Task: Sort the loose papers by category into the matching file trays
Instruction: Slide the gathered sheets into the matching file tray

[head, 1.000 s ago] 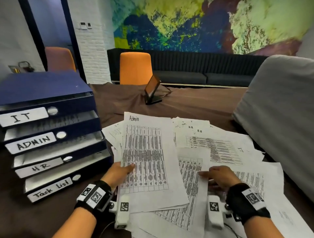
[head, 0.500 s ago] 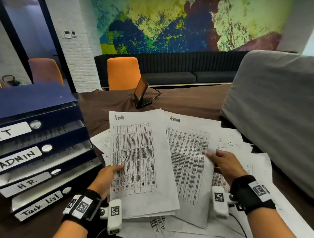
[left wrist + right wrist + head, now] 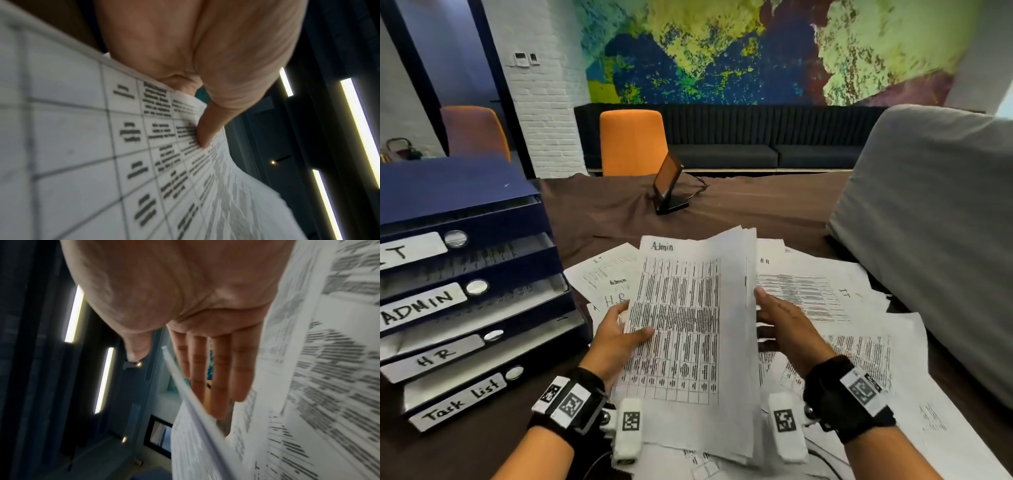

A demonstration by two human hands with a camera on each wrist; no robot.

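Note:
A thin sheaf of sheets headed "Admin" (image 3: 688,329) is lifted off the pile of loose papers (image 3: 825,301). My left hand (image 3: 619,337) pinches its left edge, thumb (image 3: 205,129) on the printed table (image 3: 102,154), fingers hidden underneath. With straight fingers (image 3: 218,374), my right hand (image 3: 780,322) lies flat against the sheaf's right edge (image 3: 195,402). A blue stack of file trays (image 3: 482,274) stands at the left, labelled IT, ADMIN (image 3: 421,308), HR (image 3: 431,356) and Task list (image 3: 458,401).
The table has a brown cloth (image 3: 602,219). On the right a grey chair back (image 3: 935,233) rises close to the papers. A small tilted screen on a stand (image 3: 669,185) sits at mid-table, and an orange chair (image 3: 633,142) is beyond the far edge.
The right hand brought a second Admin sheet over beside the left hand's sheets; the sheets are now squared together into one sheaf and raised off the pile.

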